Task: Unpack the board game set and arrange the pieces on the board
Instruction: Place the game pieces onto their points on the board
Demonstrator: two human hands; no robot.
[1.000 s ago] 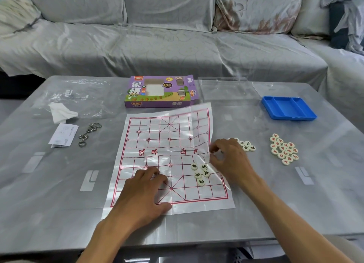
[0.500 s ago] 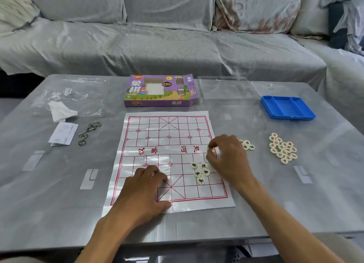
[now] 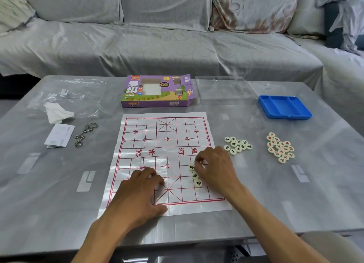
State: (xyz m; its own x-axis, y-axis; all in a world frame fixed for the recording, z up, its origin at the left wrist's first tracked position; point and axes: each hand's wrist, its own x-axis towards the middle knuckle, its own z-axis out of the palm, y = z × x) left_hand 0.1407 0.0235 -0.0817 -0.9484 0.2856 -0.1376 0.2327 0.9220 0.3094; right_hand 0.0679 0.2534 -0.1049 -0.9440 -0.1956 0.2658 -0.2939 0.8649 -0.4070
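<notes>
Head view: the right hand (image 3: 215, 169) bends over the near right of the paper board (image 3: 167, 144), fingertips pinching a pale round piece (image 3: 202, 163) just beside three black-lettered pieces (image 3: 195, 176) lying in a loose cluster on the grid. The left hand (image 3: 137, 191) rests on the board's near edge, fingers loosely curled and holding nothing, seemingly pinning the sheet to the desk (image 3: 59, 193).

Unpacking looks finished; arranging has barely begun. Only these few pieces are on the board, and they sit bunched rather than on separate line crossings. The far half of the grid carries none.

Off the board to the right, a heap of black-lettered pieces (image 3: 238, 145) waits near the sheet's edge, and a heap of red-lettered pieces (image 3: 280, 147) lies further right, well apart from it.

Of the containers, the blue tray (image 3: 285, 107) at far right shows bare compartments. Beside it lies a clear plastic lid (image 3: 224, 87), nothing visible under it. The purple game box (image 3: 157, 91) lies flat behind the board, end flap open; its inside cannot be seen.
</notes>
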